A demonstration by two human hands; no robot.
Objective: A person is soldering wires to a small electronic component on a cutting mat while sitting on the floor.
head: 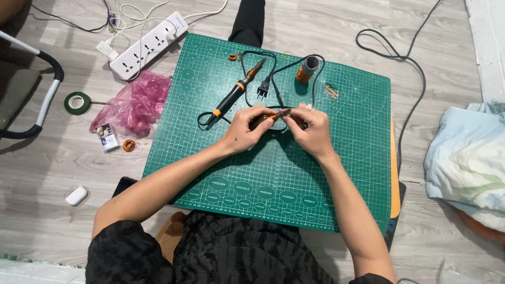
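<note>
Hands: left hand [246, 128] and right hand [310, 128] meet over the middle of the green cutting mat [336, 173], fingertips pinched together on one small piece.
Held piece: short orange wire piece [274, 114], thin, coppery, bridging the gap between both sets of fingertips; finer detail too small to tell.
Left grip: thumb and forefinger closed on the left end of the wire piece, other fingers curled under.
Right grip: fingers closed on the right end; a dark slim tool tip seems to lie there too, cannot tell what.
Just beyond: soldering iron [235, 94], black with orange bands, lying diagonally on the mat, its black cord [313, 89] looped beneath the hands, plug [263, 90] unconnected on the mat.
Far mat edge: copper wire spool [306, 69] lying near the top edge, small coil [232, 57] at the upper left.
Mat room: lower half bare, wide margin right of the hands.
Left of mat: pink plastic bag [134, 103], green tape roll [77, 102], white power strip [148, 44], small orange coil [129, 145] on the wood floor [47, 179].
Right side: loose black cable [407, 68] on the floor, pale blue cloth [465, 158] well apart from the mat.
</note>
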